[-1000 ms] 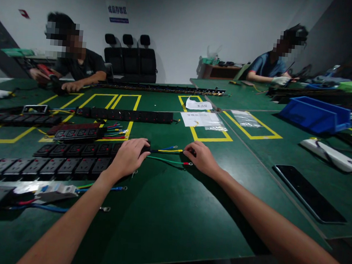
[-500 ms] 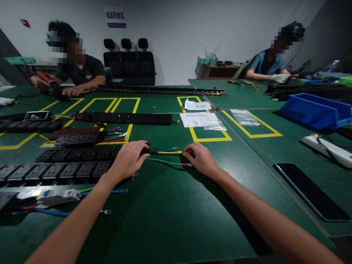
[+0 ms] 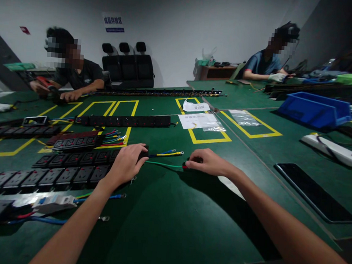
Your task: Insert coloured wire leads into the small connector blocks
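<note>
My left hand point(image 3: 128, 160) is closed over the right end of a black socket strip point(image 3: 88, 157) lying on the green table. From that end, blue, yellow and green wires stretch to the right. My right hand point(image 3: 207, 160) pinches the tip of the green wire point(image 3: 165, 164), where a bit of red sleeve shows; the fingers hide its terminal. The yellow wire point(image 3: 171, 153) ends in a bare ring terminal, with the blue wire just behind it.
More socket strips point(image 3: 44, 178) with wires lie at the left. Paper sheets point(image 3: 195, 120) sit ahead, and a phone point(image 3: 314, 193), a white device point(image 3: 333, 149) and a blue bin point(image 3: 314, 110) are at the right. Two people point(image 3: 79, 75) work across the table.
My right hand has gone from the yellow wire's end to the green wire's tip. The yellow wire's ring terminal now shows. My left hand stays on the strip.
</note>
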The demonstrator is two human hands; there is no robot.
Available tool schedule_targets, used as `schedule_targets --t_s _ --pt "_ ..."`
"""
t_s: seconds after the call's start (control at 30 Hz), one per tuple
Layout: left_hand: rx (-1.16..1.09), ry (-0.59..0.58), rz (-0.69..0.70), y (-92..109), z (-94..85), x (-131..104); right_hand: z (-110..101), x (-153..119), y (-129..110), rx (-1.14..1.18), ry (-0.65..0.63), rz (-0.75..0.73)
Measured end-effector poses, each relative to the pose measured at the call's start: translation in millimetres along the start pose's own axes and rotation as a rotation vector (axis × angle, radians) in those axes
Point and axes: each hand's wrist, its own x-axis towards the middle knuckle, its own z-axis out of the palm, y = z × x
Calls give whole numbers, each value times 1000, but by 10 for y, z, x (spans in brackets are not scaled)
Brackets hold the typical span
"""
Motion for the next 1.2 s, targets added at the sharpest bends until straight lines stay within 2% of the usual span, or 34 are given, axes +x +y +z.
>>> schedule_targets --t_s 0.3,0.4,0.53,0.67,0.87,1.03,1.2 --pt "7 -14 4 -6 -5 -8 -21 -60 -11 79 -123 -35" --pt "3 -14 -1 3 -13 -11 2 -38 32 46 -50 -49" --pt "0 -12 7 -2 -6 -13 64 -3 85 -120 138 -96" --pt "11 1 7 -17 13 -10 112 -7 71 -302 234 -136" --pt "26 4 20 -22 17 -9 119 -6 51 -456 276 -166" --pt "28 1 17 -12 10 -8 120 -5 100 -452 225 -128" --pt "25 -2 13 -12 8 -8 100 -18 84 -383 235 -87"
